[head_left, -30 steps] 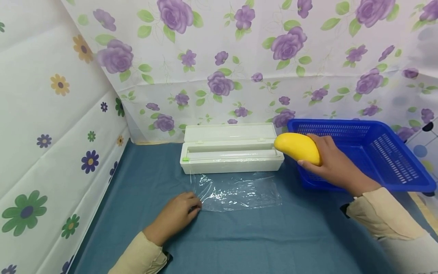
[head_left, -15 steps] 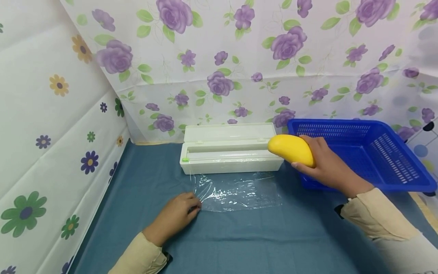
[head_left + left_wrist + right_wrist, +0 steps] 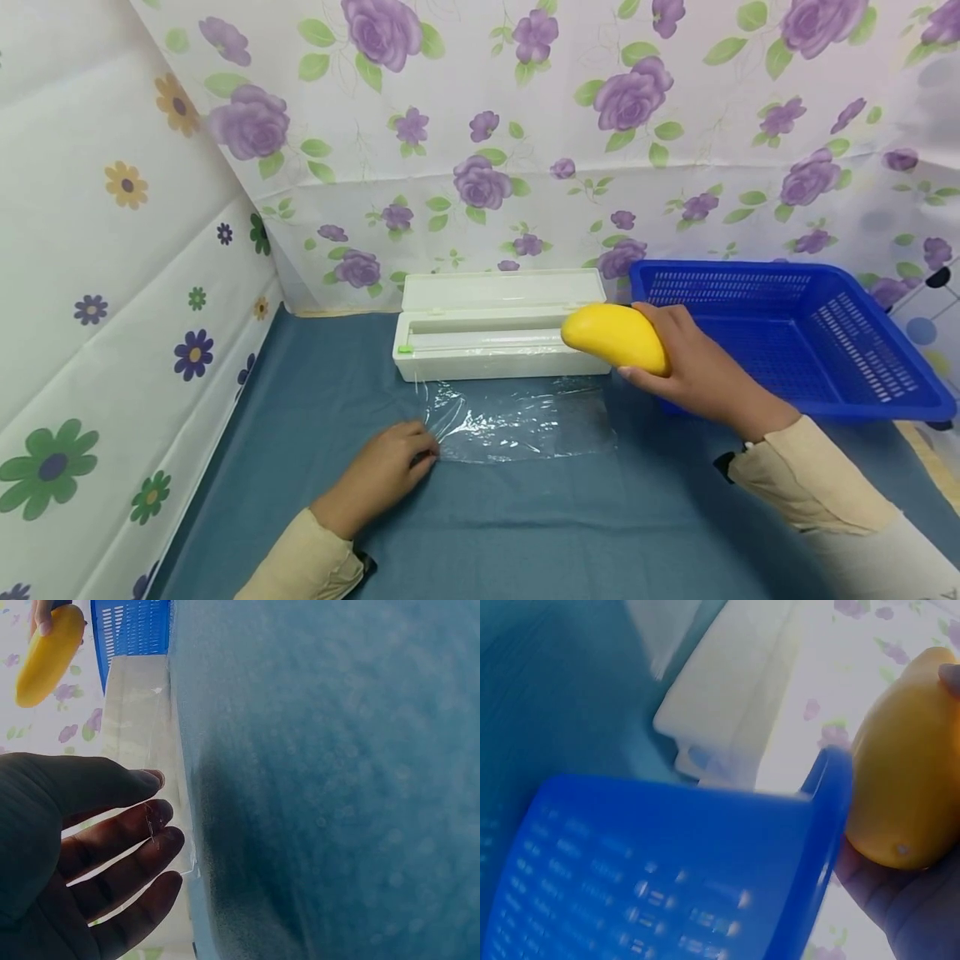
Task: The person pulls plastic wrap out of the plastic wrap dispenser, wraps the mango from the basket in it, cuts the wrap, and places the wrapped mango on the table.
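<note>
In the head view, a yellow, smooth, mango-shaped fruit (image 3: 615,337) is right of centre, in the grip of the right hand (image 3: 693,367), fingers and thumb closed around its right end. It overlaps the right end of a long white plastic box (image 3: 510,365) with its lid raised and a pale roll inside. Clear, shiny plastic film (image 3: 517,425) spreads from the box's front across the blue-green cloth (image 3: 525,533). Lower left of centre, the left hand (image 3: 382,471) has bent fingers at the film's near left corner. A blue perforated plastic basket (image 3: 780,350) is at right.

In the left wrist view, the left thumb and forefinger nearly meet, pinching a glinting bit of film; the other fingers are loosely bent. The fruit appears at upper left.

In the right wrist view, the fruit is at the right edge against the palm, beyond the basket's rim.
</note>
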`<state>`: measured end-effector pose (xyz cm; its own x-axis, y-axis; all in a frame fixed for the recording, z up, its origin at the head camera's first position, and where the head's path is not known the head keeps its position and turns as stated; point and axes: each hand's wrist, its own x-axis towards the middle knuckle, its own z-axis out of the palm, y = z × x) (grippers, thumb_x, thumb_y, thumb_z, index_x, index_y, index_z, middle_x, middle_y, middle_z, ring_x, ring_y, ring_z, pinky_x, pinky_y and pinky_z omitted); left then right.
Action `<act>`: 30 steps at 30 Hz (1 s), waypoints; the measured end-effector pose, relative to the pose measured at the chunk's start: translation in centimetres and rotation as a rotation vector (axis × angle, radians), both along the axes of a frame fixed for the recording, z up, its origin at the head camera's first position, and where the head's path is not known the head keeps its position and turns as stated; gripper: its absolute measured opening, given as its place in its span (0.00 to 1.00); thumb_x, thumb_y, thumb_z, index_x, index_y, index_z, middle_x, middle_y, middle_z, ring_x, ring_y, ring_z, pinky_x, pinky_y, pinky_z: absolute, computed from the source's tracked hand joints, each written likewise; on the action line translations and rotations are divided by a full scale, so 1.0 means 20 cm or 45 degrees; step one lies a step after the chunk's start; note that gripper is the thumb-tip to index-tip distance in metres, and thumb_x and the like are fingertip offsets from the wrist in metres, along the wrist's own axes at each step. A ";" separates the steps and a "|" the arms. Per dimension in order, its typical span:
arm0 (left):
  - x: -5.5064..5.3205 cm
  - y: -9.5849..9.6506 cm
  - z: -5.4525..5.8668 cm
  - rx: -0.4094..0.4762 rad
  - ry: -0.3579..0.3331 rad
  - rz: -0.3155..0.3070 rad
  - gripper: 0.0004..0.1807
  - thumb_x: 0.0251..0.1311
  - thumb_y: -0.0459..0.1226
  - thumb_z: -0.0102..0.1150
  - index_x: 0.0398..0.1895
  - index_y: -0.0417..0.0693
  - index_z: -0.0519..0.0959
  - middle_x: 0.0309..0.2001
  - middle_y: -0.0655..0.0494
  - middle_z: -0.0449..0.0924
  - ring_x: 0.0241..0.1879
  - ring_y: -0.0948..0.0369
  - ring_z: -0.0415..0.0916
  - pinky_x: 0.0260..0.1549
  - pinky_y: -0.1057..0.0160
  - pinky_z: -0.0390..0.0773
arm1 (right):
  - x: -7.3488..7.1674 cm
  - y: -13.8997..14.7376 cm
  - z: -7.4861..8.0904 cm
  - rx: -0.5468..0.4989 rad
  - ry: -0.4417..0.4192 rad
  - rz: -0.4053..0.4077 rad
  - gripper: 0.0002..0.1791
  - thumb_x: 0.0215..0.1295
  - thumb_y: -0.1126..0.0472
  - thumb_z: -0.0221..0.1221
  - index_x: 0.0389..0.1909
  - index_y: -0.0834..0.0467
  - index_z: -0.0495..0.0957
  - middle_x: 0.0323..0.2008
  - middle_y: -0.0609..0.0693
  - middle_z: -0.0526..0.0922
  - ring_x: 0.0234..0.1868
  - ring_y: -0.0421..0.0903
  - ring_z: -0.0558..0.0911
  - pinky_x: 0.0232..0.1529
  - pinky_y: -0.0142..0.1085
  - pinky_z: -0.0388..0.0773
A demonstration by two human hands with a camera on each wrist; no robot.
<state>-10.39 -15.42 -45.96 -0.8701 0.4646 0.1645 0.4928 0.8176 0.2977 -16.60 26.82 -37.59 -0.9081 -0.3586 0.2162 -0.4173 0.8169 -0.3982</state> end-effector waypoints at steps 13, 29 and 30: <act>0.00 -0.01 0.00 0.014 0.003 -0.013 0.01 0.59 0.37 0.70 0.32 0.51 0.86 0.34 0.64 0.81 0.36 0.65 0.78 0.39 0.61 0.82 | 0.02 -0.13 -0.03 -0.006 0.014 0.105 0.48 0.62 0.41 0.68 0.77 0.50 0.57 0.53 0.55 0.68 0.39 0.47 0.71 0.40 0.42 0.73; 0.00 -0.01 0.01 0.028 0.021 -0.021 0.02 0.61 0.36 0.68 0.31 0.50 0.86 0.32 0.64 0.80 0.35 0.65 0.78 0.38 0.61 0.81 | 0.04 -0.23 -0.11 -0.021 -0.015 0.117 0.49 0.59 0.36 0.68 0.77 0.48 0.59 0.53 0.54 0.70 0.41 0.46 0.72 0.42 0.41 0.75; 0.01 -0.01 0.01 0.025 0.018 -0.019 0.02 0.61 0.35 0.69 0.31 0.50 0.86 0.32 0.64 0.80 0.35 0.65 0.78 0.37 0.61 0.81 | 0.04 -0.24 -0.11 -0.026 -0.021 0.114 0.49 0.59 0.35 0.68 0.76 0.47 0.59 0.53 0.54 0.70 0.41 0.46 0.72 0.43 0.41 0.75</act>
<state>-10.29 -15.55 -45.76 -0.8605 0.4740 0.1864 0.5093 0.8041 0.3066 -15.80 22.03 -39.81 -0.8763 -0.4339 0.2093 -0.4812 0.7684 -0.4218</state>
